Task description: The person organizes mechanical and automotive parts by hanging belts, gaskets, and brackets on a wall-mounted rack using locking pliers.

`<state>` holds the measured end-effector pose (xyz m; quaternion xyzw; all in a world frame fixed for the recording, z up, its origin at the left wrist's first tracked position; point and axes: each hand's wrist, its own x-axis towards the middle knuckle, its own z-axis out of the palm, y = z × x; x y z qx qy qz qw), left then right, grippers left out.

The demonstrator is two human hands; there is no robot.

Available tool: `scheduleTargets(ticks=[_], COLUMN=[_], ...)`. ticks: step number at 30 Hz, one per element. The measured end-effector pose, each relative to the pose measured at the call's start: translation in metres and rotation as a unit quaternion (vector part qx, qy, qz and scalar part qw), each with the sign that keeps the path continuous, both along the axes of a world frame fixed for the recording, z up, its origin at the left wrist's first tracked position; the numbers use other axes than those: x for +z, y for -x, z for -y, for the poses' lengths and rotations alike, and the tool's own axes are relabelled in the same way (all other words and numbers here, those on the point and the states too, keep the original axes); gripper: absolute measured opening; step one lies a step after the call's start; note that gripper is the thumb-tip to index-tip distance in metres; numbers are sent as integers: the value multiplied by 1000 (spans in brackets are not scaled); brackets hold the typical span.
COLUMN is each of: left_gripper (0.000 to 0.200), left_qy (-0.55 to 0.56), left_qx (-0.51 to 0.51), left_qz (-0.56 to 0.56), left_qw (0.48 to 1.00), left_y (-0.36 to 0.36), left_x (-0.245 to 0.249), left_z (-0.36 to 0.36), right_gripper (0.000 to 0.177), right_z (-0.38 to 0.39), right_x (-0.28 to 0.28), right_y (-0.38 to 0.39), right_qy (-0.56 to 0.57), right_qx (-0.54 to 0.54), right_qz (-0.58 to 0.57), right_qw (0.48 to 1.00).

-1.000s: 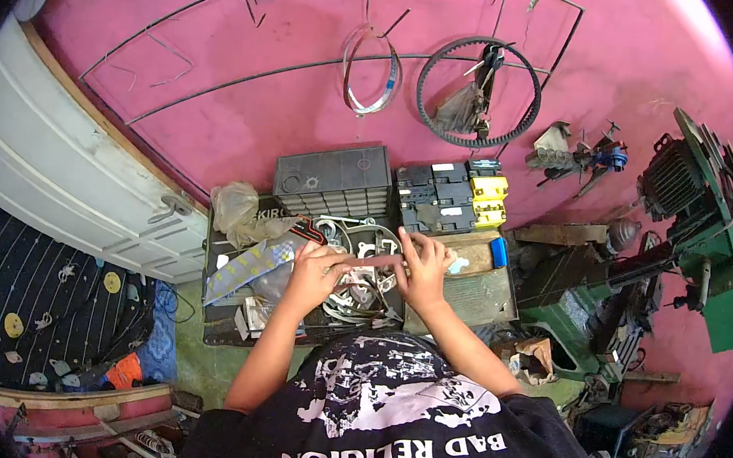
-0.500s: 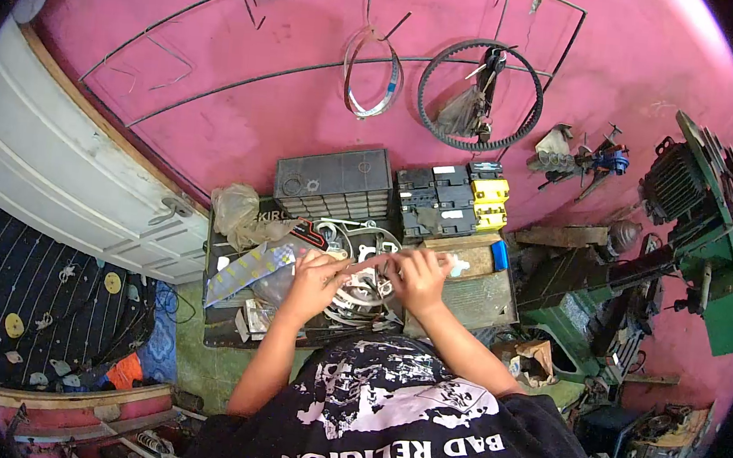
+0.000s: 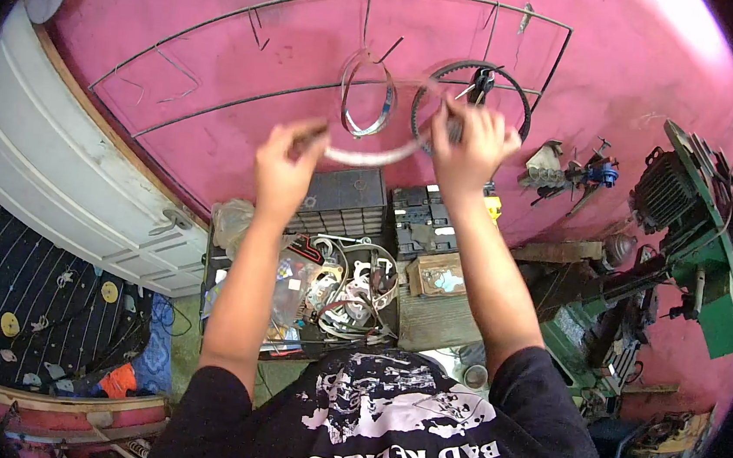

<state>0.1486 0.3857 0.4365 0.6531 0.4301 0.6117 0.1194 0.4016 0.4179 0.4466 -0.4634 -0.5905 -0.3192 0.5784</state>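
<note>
Raised in front of the wall, my left hand (image 3: pixel 288 163) and my right hand (image 3: pixel 471 151) are closed on opposite ends of a narrow belt (image 3: pixel 373 159). Its lower run curves pale between my fingers, and a faint brownish-pink run arcs above; both are blurred by motion. Just behind it in this view, a bunch of similar thin belts (image 3: pixel 387 109) with a blue label hangs from a wire hook. My right hand overlaps the black toothed belt (image 3: pixel 529 112) hanging beside them.
Below lie a pile of gaskets and rings (image 3: pixel 361 294), a dark drawer cabinet (image 3: pixel 344 188), stacked black boxes (image 3: pixel 424 221) and a wooden box (image 3: pixel 421 279). A metal rack (image 3: pixel 256 90) spans the pink wall. To the right stands a green machine (image 3: pixel 709 298); a white door (image 3: pixel 83 178) is at left.
Both hands have risen from over the pile of gaskets to the height of the hanging belts, carrying the narrow belt. They have moved farther apart, spreading it between them.
</note>
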Motion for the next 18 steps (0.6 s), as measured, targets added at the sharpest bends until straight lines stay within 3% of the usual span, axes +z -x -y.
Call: scheduleTargets(ticks=[2, 4, 5, 7, 11, 16, 18], left_gripper=[24, 26, 27, 28, 29, 25, 27], left_qy=[-54, -73, -32, 28, 91, 93, 128], left_qx=[15, 10, 7, 21, 55, 40, 58], left_qz=[9, 13, 49, 76, 60, 75, 29], left_qw=[998, 997, 998, 997, 993, 992, 990], left_y=[-13, -18, -21, -26, -23, -19, -15], left_x=[36, 46, 44, 30, -22, -55, -69], left_z=[-32, -69, -84, -99, -118, -106, -97], right_gripper=[12, 10, 10, 12, 13, 20, 23], right_z=[-36, -60, -73, -96, -105, -91, -88], right_x=[40, 60, 59, 39, -13, -43, -54], right_y=[6, 11, 12, 15, 20, 29, 31], right_qy=[-65, -15, -15, 82, 150, 195, 199], right_qx=[-14, -59, -57, -122, -88, -85, -5], right_qz=[-25, 2, 2, 88, 148, 120, 37], right_qw=[997, 998, 998, 985, 974, 970, 979])
